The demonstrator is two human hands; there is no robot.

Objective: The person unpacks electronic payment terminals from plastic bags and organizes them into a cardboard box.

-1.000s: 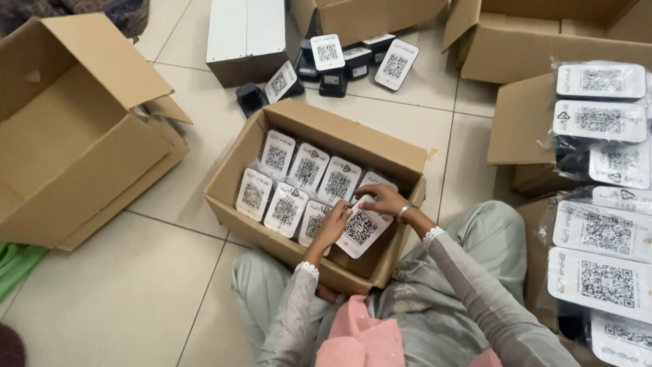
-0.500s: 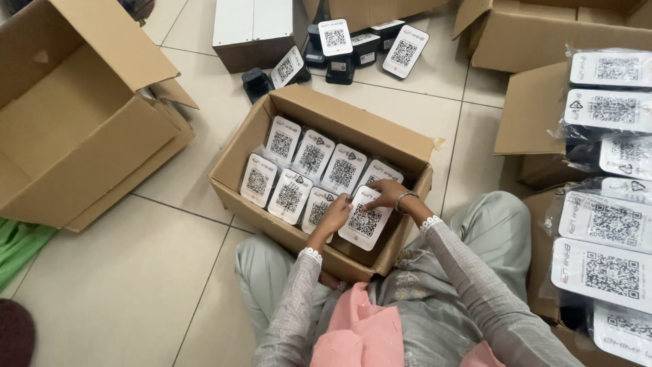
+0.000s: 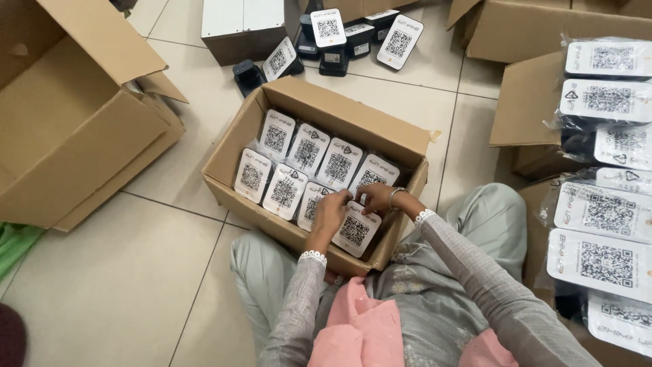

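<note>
In the head view, my left hand [image 3: 331, 212] and right hand [image 3: 377, 197] both grip a white wrapped device [image 3: 356, 230] over the cardboard box [image 3: 326, 102]. Two rows look full; loose devices [image 3: 353, 34] wait outside.

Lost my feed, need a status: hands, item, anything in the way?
Left hand and right hand both gripping white code-printed card unit. Unit at near-right corner of open brown cardboard box. Bagged white units packed beside it.

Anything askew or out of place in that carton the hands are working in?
Mostly tidy: the bagged white units sit in two neat rows in the carton. Only the unit under both hands, left hand and right hand, lies tilted, not yet seated.
</note>
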